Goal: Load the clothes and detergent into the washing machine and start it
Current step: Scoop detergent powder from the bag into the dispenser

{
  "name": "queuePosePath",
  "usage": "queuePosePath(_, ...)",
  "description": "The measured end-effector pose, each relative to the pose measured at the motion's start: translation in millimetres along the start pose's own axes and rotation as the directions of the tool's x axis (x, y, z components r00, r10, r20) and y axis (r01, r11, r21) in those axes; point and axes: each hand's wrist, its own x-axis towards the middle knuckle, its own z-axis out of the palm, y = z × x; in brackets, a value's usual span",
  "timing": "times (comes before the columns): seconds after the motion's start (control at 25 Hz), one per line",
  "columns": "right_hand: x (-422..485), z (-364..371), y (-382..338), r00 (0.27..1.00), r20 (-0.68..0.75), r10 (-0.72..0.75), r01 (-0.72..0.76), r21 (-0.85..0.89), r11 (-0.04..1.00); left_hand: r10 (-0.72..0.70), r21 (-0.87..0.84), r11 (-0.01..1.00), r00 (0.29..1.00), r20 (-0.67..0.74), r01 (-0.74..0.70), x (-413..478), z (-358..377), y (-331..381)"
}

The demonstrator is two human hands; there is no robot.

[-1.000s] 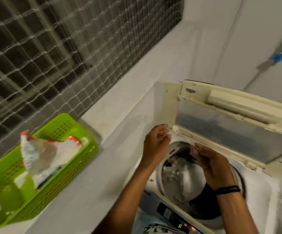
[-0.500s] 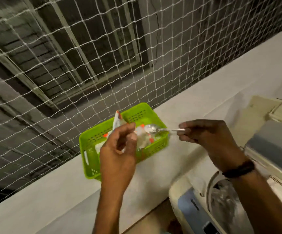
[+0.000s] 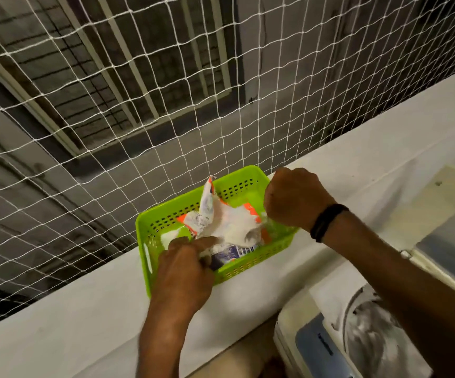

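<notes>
An opened white and orange detergent bag lies in a green plastic basket on the white ledge. My left hand pinches the bag's near edge. My right hand, with a black band on the wrist, hovers curled over the basket's right end; a blurred shiny bit of the spoon shows just beneath it, at the bag's mouth. The top-loading washing machine is at the lower right, its drum holding pale clothes.
The machine's raised lid stands at the right edge. The white ledge runs from lower left to upper right. A white net rises directly behind the basket, with a barred window beyond it.
My view and both hands swung from the machine's drum to the basket. The right hand brought the spoon down to the bag, and the left hand took hold of the bag's edge.
</notes>
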Motion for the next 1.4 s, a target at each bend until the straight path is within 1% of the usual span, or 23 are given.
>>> queuePosePath(0.08, 2.7, 6.6, -2.7, 0.996, 0.076, 0.050, -0.053, 0.033, 0.998, 0.001, -0.019, 1.000, 0.999, 0.038, 0.000, 3.2, -1.8, -0.9)
queuePosePath(0.16, 6.9, 14.6, -4.7, 0.982, 0.160, 0.096, -0.119, 0.137, 0.983, 0.002, -0.073, 0.997, 0.997, 0.081, 0.003, 6.6, -2.6, -1.5)
queuePosePath(0.24, 13.0, 25.8, -7.6, 0.959, 0.253, 0.124, -0.192, 0.266, 0.945, -0.015, -0.091, 0.996, 0.997, 0.072, 0.021, 7.8, -2.1, -1.9)
queuePosePath(0.32, 16.8, 37.5, -11.0, 0.942, 0.311, 0.127, -0.223, 0.298, 0.928, -0.017, -0.100, 0.995, 0.999, 0.031, 0.020, 7.4, -1.6, -4.7)
queuePosePath(0.36, 18.0, 41.6, -12.6, 0.941, 0.312, 0.133, -0.234, 0.315, 0.920, -0.013, -0.115, 0.993, 1.000, 0.014, 0.014, 7.1, -1.9, -6.4)
queuePosePath(0.4, 18.1, 43.9, -13.9, 0.939, 0.314, 0.139, -0.259, 0.380, 0.888, -0.008, -0.137, 0.991, 1.000, 0.007, 0.009, 7.0, -2.1, -8.3)
queuePosePath(0.48, 19.1, 44.4, -13.0, 0.931, 0.337, 0.139, -0.317, 0.562, 0.764, -0.009, -0.185, 0.983, 1.000, 0.003, 0.010, 7.8, -2.7, -11.2)
queuePosePath(0.56, 19.0, 42.1, -12.9, 0.920, 0.370, 0.132, -0.356, 0.641, 0.680, -0.017, -0.210, 0.977, 1.000, 0.008, 0.019, 8.4, -3.7, -13.2)
queuePosePath(0.64, 19.2, 43.3, -12.4, 0.923, 0.364, 0.128, -0.351, 0.654, 0.670, -0.024, -0.227, 0.973, 1.000, 0.018, 0.028, 8.8, -4.3, -15.6)
queuePosePath(0.76, 20.2, 42.7, -6.9, 0.948, 0.266, 0.173, -0.302, 0.589, 0.749, -0.031, -0.231, 0.972, 0.999, 0.015, 0.034, 8.8, -5.0, -18.3)
queuePosePath(0.84, 17.7, 36.0, -0.6, 0.954, 0.225, 0.198, -0.296, 0.607, 0.737, -0.036, -0.213, 0.976, 0.999, 0.014, 0.038, 9.2, -4.1, -18.3)
queuePosePath(0.96, 8.6, 25.7, 6.5, 0.938, 0.272, 0.214, -0.345, 0.692, 0.634, -0.034, -0.215, 0.976, 0.999, 0.006, 0.035, 9.9, -3.0, -17.8)
queuePosePath(1.04, 1.9, 21.8, 11.4, 0.925, 0.312, 0.215, -0.379, 0.758, 0.531, -0.042, -0.216, 0.976, 0.999, -0.004, 0.040, 10.3, -2.5, -17.7)
queuePosePath(1.2, -11.0, 10.4, 20.1, 0.938, 0.301, 0.170, -0.346, 0.831, 0.435, -0.059, -0.196, 0.979, 0.997, -0.040, 0.050, 9.4, -1.7, -15.1)
queuePosePath(1.32, -16.0, 5.2, 25.5, 0.928, 0.331, 0.170, -0.369, 0.881, 0.296, -0.071, -0.195, 0.979, 0.996, -0.051, 0.060, 6.6, -3.1, -12.4)
queuePosePath(1.4, -16.7, 3.9, 26.4, 0.917, 0.354, 0.183, -0.389, 0.893, 0.227, -0.063, -0.171, 0.984, 0.995, -0.073, 0.050, 4.3, -4.8, -11.2)
